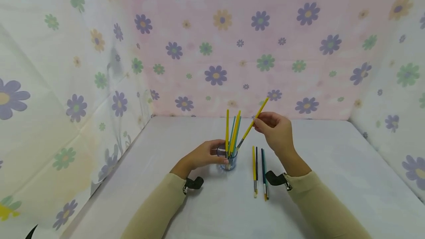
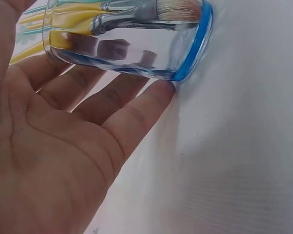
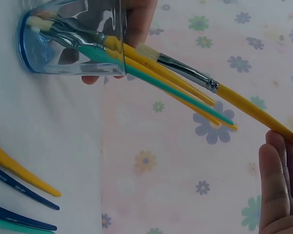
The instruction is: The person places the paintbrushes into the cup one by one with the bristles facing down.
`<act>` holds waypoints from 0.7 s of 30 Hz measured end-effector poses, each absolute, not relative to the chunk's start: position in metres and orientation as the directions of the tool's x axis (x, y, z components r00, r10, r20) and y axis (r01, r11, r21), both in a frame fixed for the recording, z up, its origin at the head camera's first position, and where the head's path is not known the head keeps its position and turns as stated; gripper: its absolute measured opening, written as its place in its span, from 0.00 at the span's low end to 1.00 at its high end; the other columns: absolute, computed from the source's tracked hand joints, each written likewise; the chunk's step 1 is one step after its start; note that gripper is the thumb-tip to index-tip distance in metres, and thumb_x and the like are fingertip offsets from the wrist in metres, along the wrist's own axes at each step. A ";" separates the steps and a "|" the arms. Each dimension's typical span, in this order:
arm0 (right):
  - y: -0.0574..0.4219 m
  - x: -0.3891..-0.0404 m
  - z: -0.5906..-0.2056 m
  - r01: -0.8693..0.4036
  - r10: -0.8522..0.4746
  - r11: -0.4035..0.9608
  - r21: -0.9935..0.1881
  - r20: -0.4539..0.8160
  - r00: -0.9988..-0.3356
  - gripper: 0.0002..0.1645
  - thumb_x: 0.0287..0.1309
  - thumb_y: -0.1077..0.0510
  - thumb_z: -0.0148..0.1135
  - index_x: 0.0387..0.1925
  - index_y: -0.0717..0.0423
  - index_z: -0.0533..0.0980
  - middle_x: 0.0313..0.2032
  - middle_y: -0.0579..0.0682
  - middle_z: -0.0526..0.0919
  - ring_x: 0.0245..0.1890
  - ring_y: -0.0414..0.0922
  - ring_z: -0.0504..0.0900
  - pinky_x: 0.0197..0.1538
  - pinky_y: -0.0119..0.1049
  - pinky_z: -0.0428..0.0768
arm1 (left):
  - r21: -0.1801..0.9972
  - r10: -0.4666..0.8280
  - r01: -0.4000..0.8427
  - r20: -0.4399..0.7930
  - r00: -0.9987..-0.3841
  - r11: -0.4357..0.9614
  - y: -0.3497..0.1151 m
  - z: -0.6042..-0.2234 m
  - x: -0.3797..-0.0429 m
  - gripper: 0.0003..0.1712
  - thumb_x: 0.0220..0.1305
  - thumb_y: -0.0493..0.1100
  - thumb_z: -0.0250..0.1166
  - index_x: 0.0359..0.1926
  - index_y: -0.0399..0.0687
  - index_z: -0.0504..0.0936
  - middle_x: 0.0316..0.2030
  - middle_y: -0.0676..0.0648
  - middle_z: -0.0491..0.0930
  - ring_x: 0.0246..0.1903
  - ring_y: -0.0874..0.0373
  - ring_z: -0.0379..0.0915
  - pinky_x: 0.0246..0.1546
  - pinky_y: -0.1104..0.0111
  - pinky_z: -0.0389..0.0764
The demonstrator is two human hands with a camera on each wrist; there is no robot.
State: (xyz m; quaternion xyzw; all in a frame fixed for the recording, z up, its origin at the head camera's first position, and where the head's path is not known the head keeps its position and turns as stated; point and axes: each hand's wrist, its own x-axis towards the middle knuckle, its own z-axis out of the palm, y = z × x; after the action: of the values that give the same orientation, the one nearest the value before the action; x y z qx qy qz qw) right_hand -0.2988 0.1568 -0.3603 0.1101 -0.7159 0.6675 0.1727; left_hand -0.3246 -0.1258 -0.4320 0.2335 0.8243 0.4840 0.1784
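Observation:
My left hand (image 1: 203,155) grips a clear glass (image 1: 233,164) with a blue base, thumb on the near side and fingers around the back. Several yellow and teal paintbrushes (image 1: 235,132) stand in it bristles down, handles fanning upward. Between thumb and fingertips, my right hand (image 1: 278,131) pinches a yellow paintbrush (image 3: 249,106) by its handle, to the right of the glass. That brush tilts, its pale bristles (image 3: 147,51) pointing down toward the glass and just outside the rim in the right wrist view. In the left wrist view, wide bristles (image 2: 178,9) show near the glass's bottom.
Right of the glass, a yellow brush (image 1: 254,165) and several dark blue and teal brushes (image 1: 263,167) lie on the white table (image 1: 206,205), bristles toward me. Flower-patterned cloth (image 1: 245,62) walls the table at the back and both sides.

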 end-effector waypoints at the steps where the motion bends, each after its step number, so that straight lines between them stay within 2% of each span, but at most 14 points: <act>1: 0.155 -0.298 -0.362 -0.398 0.072 0.089 -0.913 0.404 -0.912 0.20 0.64 0.52 0.73 0.50 0.62 0.82 0.46 0.57 0.88 0.43 0.43 0.91 0.47 0.33 0.87 | 0.881 0.559 0.213 -0.068 -0.827 0.422 -0.126 -0.432 -0.324 0.45 0.59 0.53 0.78 0.75 0.59 0.69 0.66 0.58 0.77 0.69 0.53 0.71 0.72 0.49 0.69; 9: 0.143 -0.296 -0.371 -0.423 0.019 0.142 -0.895 0.430 -0.903 0.18 0.64 0.51 0.72 0.50 0.59 0.82 0.45 0.57 0.88 0.42 0.43 0.91 0.46 0.31 0.87 | 0.883 0.548 0.204 -0.070 -0.833 0.423 -0.126 -0.433 -0.324 0.44 0.57 0.54 0.79 0.73 0.63 0.71 0.64 0.59 0.78 0.67 0.54 0.74 0.71 0.49 0.70; 15: 0.136 -0.294 -0.377 -0.415 -0.027 0.195 -0.889 0.418 -0.908 0.16 0.65 0.50 0.72 0.49 0.55 0.83 0.43 0.53 0.89 0.43 0.51 0.91 0.45 0.31 0.87 | 0.891 0.551 0.197 -0.070 -0.832 0.410 -0.127 -0.435 -0.325 0.43 0.56 0.56 0.80 0.72 0.67 0.72 0.63 0.59 0.79 0.66 0.54 0.75 0.72 0.46 0.69; 21: 0.131 -0.294 -0.383 -0.388 -0.033 0.245 -0.888 0.392 -0.919 0.15 0.66 0.51 0.71 0.49 0.53 0.83 0.42 0.50 0.89 0.41 0.46 0.90 0.45 0.32 0.88 | 0.890 0.554 0.202 -0.066 -0.830 0.409 -0.126 -0.434 -0.326 0.44 0.53 0.60 0.81 0.71 0.69 0.73 0.62 0.60 0.80 0.66 0.54 0.75 0.71 0.47 0.70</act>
State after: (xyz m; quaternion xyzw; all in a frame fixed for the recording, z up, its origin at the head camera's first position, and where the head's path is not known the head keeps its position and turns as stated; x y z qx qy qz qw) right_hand -0.2941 0.1309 -0.3833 0.1359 -0.7750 0.5991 0.1481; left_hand -0.3258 -0.1261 -0.4343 0.2305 0.8201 0.4925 0.1783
